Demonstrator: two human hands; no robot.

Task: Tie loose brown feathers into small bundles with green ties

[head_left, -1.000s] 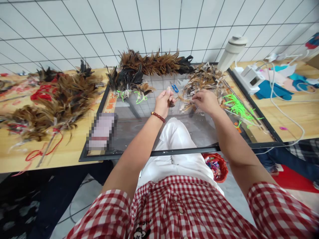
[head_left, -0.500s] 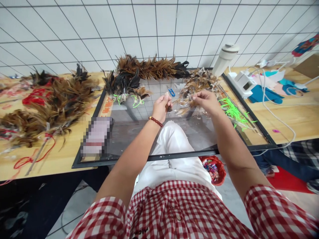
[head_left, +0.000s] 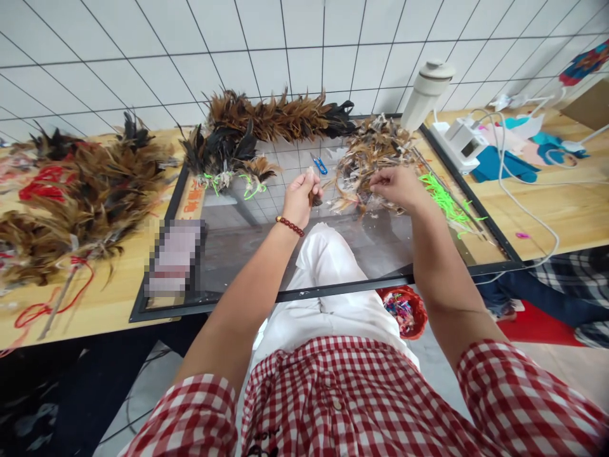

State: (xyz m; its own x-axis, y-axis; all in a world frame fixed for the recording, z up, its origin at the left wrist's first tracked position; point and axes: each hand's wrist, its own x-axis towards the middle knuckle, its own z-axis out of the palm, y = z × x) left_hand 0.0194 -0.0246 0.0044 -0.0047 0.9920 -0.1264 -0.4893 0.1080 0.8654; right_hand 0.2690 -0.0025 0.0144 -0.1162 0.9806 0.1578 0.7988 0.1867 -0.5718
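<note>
A small bunch of feathers [head_left: 314,198] was held tight in the closed fingers of the left hand [head_left: 299,197] over the counter [head_left: 109,298]. Just beside it, the right hand [head_left: 397,185] was pinched shut on loose feathers in the feather pile [head_left: 368,155]

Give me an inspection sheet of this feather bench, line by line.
Surface: glass panel in a black frame over the wooden bench.
Job's things: loose feather pile; small feather bunch.
Clutter: finished feather bundles, blue scissors, green ties, white bottle.
Hands: left hand closed on the small feather bunch; right hand pinching into the loose feather pile.
Cables: white cord across the bench at right.
Surroundings: white tiled wall; red basket on the floor.
</note>
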